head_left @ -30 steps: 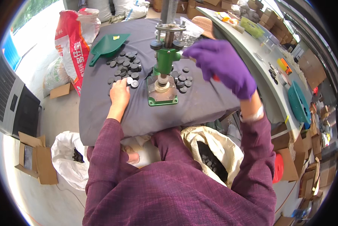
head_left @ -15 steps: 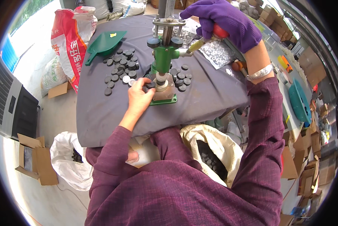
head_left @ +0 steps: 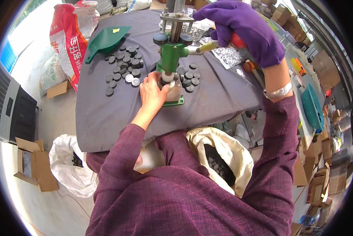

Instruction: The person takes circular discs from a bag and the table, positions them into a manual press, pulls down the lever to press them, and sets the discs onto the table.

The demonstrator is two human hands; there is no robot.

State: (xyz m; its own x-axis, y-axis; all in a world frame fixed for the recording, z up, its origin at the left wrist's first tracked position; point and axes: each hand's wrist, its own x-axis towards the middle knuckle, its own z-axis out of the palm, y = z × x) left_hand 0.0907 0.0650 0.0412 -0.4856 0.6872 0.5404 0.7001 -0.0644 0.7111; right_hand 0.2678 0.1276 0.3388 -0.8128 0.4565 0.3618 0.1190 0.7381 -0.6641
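Observation:
A green hand press (head_left: 170,55) stands on the cloth-covered table before me. My bare left hand (head_left: 152,91) is at its die, thumb and fingers curled in against the base beneath the ram (head_left: 168,76). Whatever lies between those fingertips is mostly hidden. My right hand (head_left: 249,33), in a purple glove, is closed around the red knob (head_left: 237,41) of the press lever (head_left: 208,46), up and right of the press. Black round caps (head_left: 125,65) lie loose left of the press, with two pale discs (head_left: 132,80) among them. More black caps (head_left: 190,80) sit at its right.
A green dustpan (head_left: 107,39) lies at the table's far left. Behind the lever is a clear bag of small metal parts (head_left: 229,56). Sacks holding dark pieces stand below the table, a white one (head_left: 66,173) left and a cream one (head_left: 243,169) right.
My left hand has moved in to the die, and the black cap at its fingertips no longer shows. My gloved right hand has shifted right and slightly nearer with the lever knob.

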